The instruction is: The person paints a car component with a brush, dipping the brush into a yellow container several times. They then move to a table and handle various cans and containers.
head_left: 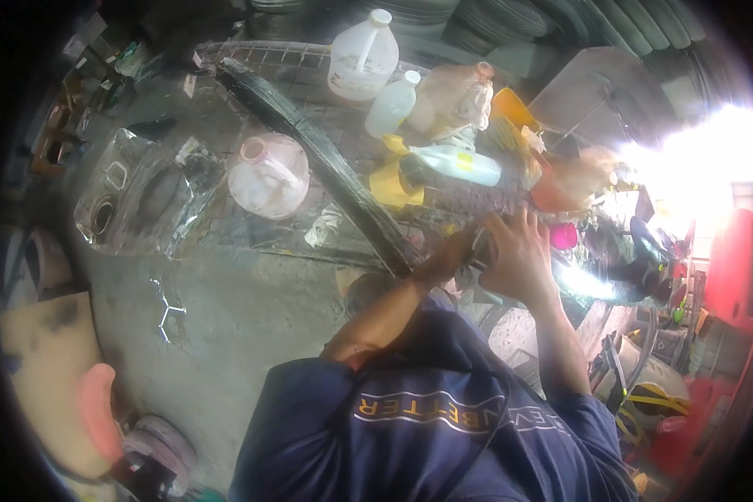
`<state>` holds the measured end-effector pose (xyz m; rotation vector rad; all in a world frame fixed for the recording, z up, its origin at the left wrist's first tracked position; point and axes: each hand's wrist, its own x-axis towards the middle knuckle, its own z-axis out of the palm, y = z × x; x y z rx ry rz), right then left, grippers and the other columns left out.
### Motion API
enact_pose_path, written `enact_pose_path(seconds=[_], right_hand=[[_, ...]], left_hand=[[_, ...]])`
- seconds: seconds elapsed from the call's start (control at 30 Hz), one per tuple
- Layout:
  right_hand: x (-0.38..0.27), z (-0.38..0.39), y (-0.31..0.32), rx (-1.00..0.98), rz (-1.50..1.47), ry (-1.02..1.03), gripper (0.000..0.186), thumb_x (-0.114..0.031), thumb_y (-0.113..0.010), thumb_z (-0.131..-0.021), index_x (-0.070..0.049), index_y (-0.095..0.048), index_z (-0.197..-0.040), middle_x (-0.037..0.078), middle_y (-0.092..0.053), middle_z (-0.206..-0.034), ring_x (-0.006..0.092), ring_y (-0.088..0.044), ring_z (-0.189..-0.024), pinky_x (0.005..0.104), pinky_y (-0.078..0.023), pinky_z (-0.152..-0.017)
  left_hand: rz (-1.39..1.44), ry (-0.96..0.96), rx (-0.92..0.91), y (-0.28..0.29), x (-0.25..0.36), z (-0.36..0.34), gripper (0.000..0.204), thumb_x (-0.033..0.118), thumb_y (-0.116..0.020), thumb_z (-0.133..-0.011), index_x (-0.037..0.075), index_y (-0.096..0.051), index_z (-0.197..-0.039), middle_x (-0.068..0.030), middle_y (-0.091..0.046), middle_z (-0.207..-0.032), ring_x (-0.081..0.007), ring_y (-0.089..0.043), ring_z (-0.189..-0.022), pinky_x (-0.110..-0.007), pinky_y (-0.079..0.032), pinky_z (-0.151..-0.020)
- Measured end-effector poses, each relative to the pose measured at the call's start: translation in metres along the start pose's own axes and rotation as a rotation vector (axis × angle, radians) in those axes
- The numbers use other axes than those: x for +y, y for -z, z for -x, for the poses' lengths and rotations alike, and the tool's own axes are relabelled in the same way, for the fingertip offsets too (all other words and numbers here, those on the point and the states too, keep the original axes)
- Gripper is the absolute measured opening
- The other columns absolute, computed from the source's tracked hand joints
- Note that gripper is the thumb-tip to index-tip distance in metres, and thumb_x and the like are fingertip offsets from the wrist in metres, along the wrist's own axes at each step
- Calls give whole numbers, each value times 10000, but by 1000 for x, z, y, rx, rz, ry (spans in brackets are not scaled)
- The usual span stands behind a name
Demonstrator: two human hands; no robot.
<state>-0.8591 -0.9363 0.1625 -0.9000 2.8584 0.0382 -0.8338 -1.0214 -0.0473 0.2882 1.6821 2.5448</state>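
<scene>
My left hand and my right hand meet at the near edge of the cluttered bench. Bent fingers close round something small and dark between them, too hidden to name. Just beyond lies a pale bottle on its side, next to a cut yellow container. A bright pink cup is to the right of my right hand. Left of my hands, a long dark beam slants across the bench, its near end close to my left forearm.
A cloudy jug stands left of the beam, near a grey metal tank. Farther back are a white jug, a smaller bottle and a brownish jug. Tyres line the back. A cardboard sheet leans at left.
</scene>
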Motion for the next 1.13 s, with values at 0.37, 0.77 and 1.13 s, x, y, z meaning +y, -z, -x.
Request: enact_pose_path(seconds=[0.37, 0.77, 1.13], right_hand=[[-2, 8, 4, -62, -3, -42, 691, -157, -762, -557, -151, -606, -1230, 204, -520, -1086, 400, -533, -1074, 500, -422, -892], [34, 23, -1, 23, -77, -109, 743, -158, -801, -540, -143, -591, -1252, 180, -499, -1087, 387, -531, -1064, 481, -431, -934], [114, 17, -124, 746, -1059, -201, 694, -137, -826, -640, -91, -512, -1258, 127, -534, -1174, 270, -550, -1112, 440, -437, -1035]], left_hand=[[335, 255, 5, -13, -57, -10, 375, 320, -437, -1091, 65, -583, -1323, -28, -649, -1130, -82, -597, -982, -276, -493, -804], [-201, 340, 150, -24, 72, -31, 638, 500, -293, -1099, -4, -588, -1357, -189, -679, -1265, -306, -657, -1170, -422, -484, -1024], [-298, -4, 732, -24, 81, -103, 553, 452, -479, -1017, -28, -607, -1260, -328, -664, -1135, -478, -636, -1083, -531, -462, -956]])
